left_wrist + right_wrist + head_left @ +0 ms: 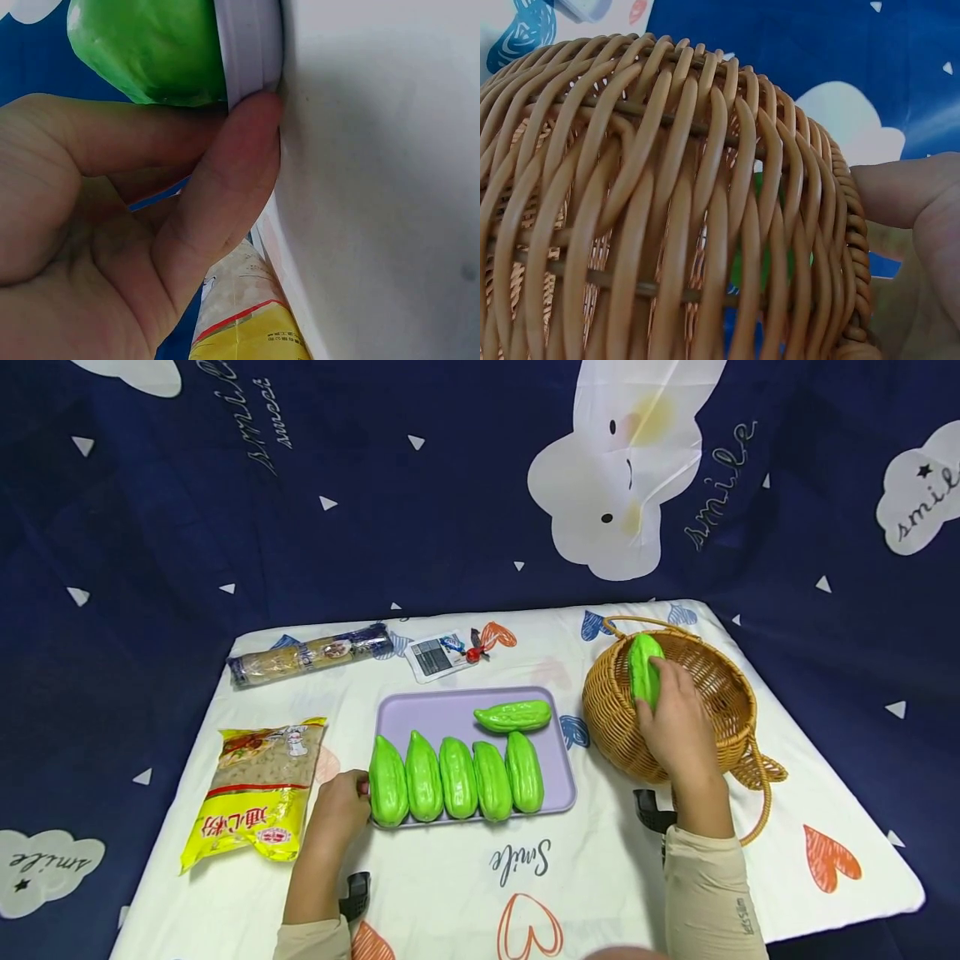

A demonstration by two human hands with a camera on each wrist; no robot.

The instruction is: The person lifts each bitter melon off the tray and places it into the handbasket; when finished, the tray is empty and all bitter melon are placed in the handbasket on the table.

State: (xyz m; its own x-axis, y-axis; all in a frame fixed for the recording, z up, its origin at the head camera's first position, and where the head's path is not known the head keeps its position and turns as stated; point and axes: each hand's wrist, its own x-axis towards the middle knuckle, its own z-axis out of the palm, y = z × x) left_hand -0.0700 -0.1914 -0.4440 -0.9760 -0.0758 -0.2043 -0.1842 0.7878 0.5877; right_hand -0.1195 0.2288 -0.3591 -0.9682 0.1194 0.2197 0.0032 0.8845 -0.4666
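Note:
My right hand grips a bright green toy bitter melon at the mouth of the wicker basket. In the right wrist view the basket's woven side hides most of that melon, and only bits of green show through the gaps. At the left edge of the light purple tray, my left hand pinches the rim between thumb and fingers. Several more bitter melons lie on the tray in an upright row. Another melon lies crosswise behind the row.
A yellow bag of pasta lies left of the tray, near the left hand. Farther back are a long clear pack of noodles, a small white packet and a red-wrapped candy. The basket's handle hangs over its right side.

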